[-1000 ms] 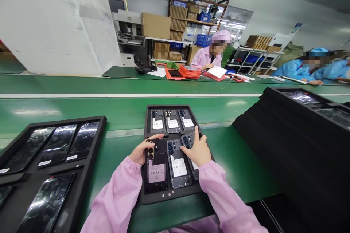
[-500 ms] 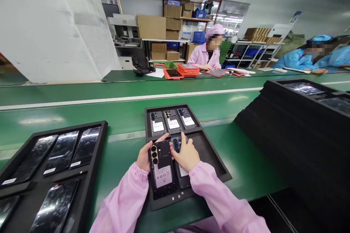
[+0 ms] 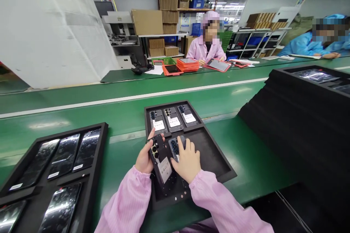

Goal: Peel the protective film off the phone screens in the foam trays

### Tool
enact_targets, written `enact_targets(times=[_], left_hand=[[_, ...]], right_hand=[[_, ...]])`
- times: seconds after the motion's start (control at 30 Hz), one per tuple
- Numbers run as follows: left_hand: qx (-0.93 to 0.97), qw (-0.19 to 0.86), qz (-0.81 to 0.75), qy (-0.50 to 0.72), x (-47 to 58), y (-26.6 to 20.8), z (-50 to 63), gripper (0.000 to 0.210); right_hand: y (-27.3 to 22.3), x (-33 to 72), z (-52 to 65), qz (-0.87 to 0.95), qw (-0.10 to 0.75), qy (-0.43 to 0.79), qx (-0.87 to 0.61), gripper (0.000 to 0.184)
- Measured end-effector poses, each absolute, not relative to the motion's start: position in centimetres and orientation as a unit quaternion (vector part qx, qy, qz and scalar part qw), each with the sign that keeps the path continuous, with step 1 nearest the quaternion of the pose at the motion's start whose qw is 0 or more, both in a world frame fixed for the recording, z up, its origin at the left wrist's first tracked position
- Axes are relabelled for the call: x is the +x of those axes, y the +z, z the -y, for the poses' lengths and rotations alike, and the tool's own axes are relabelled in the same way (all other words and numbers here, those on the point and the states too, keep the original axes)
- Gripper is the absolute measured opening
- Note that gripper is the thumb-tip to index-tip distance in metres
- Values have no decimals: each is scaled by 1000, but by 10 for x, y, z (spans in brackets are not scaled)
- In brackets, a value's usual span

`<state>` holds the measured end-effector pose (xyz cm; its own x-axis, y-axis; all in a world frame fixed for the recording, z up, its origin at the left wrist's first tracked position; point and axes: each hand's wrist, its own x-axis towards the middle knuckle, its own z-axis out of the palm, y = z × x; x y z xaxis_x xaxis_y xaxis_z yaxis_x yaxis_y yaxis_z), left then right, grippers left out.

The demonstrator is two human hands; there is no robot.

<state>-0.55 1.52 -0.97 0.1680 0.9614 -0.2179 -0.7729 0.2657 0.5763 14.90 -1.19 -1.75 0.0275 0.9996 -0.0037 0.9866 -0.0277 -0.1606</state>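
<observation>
My left hand [image 3: 146,156] is closed around the edge of a dark smartphone [image 3: 162,160]. Tilted to the left, it shows its back, with ringed camera lenses and a pale printed label. My right hand [image 3: 188,160] is over a second smartphone [image 3: 174,145] in the black foam tray [image 3: 216,156]. Its thumb is by that phone's left side and the fingers curl over its upper part, covering much of it. Behind my hands, three more smartphones [image 3: 172,119] lie label side up in the tray's far compartment.
To the left, a black tray [image 3: 94,174] holds several glossy dark phones with screens up. A tall black stack of trays [image 3: 273,116] stands at right. Across the green bench, a person in pink [image 3: 207,45] sits beside stacked red-edged items [image 3: 188,65]. People in blue sit far right.
The phone in my left hand has tilted and turned. My right hand has come away from it and settled over the second phone. The person opposite has lifted a flat panel.
</observation>
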Motion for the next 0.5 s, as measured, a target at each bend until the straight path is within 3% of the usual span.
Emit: enact_targets(times=[0.13,0.23,0.43,0.5], left_hand=[[210,746,-294,560,12,-14,-7,109],[252,723,-334,549,19,-16,-7,109],[297,681,-378,552,23,-16,-9,83],[317,679,-374,546,26,-13,-8,80]], right_hand=[[-16,159,12,670,71,106,-732,88],[-12,174,4,668,111,158,-719,94],[-8,195,-3,605,345,438,-568,94],[-5,192,0,572,389,520,-501,94]])
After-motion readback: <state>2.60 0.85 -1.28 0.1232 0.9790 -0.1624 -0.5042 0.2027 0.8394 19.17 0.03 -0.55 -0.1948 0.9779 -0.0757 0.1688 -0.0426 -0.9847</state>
